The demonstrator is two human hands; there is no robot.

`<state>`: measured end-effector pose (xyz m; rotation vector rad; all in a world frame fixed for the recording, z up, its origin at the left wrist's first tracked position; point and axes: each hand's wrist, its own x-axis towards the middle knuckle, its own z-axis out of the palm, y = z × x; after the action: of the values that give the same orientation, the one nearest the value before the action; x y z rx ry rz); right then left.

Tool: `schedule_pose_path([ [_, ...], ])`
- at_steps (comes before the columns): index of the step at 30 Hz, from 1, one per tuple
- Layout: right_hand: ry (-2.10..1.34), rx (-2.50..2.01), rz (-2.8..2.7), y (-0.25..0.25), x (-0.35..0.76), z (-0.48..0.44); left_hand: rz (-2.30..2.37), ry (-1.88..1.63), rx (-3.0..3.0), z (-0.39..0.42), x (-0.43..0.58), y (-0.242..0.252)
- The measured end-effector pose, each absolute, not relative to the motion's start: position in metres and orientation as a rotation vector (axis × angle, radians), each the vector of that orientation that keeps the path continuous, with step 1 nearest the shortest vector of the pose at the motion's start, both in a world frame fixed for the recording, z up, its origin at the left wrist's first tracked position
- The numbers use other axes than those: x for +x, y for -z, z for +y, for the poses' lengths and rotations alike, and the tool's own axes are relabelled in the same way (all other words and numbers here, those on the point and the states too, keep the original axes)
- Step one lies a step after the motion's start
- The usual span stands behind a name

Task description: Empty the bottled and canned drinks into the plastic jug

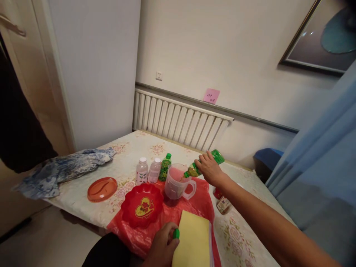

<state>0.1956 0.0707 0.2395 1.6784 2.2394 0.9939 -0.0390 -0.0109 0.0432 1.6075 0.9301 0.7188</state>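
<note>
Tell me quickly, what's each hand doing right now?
Left hand: closed, holding a green cap.
Right hand: closed, holding a green bottle tipped at the pitcher.

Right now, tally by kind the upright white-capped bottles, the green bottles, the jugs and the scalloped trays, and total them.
White-capped bottles: 2
Green bottles, one standing, one in the right hand: 2
Jug: 1
Scalloped tray: 1
Total: 6

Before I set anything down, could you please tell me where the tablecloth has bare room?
The tablecloth looks free between patterned cloth, white bottles and radiator, and right of the yellow notebook, in front of the jar. It is crowded around the pitcher: green bottles, red dish, right hand.
</note>
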Motion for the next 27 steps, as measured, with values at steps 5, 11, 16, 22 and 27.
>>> schedule_pose_path([
  [5,-0.979,1.640,2.304,-0.244,0.188,0.074,0.962,-0.721,1.578,-0.011,-0.040,-0.052],
  [11,-1.030,1.573,2.297,-0.241,0.187,0.078,0.976,-0.747,1.617,-0.008,-0.041,-0.055],
  [16,-1.095,1.510,2.272,-0.240,0.185,0.079,0.965,-0.789,1.649,-0.005,-0.041,-0.054],
  [22,-1.106,1.509,2.288,-0.241,0.183,0.076,0.980,-0.797,1.626,-0.004,-0.040,-0.060],
  [27,-1.099,1.529,2.293,-0.240,0.182,0.075,0.985,-0.808,1.612,-0.002,-0.038,-0.062],
])
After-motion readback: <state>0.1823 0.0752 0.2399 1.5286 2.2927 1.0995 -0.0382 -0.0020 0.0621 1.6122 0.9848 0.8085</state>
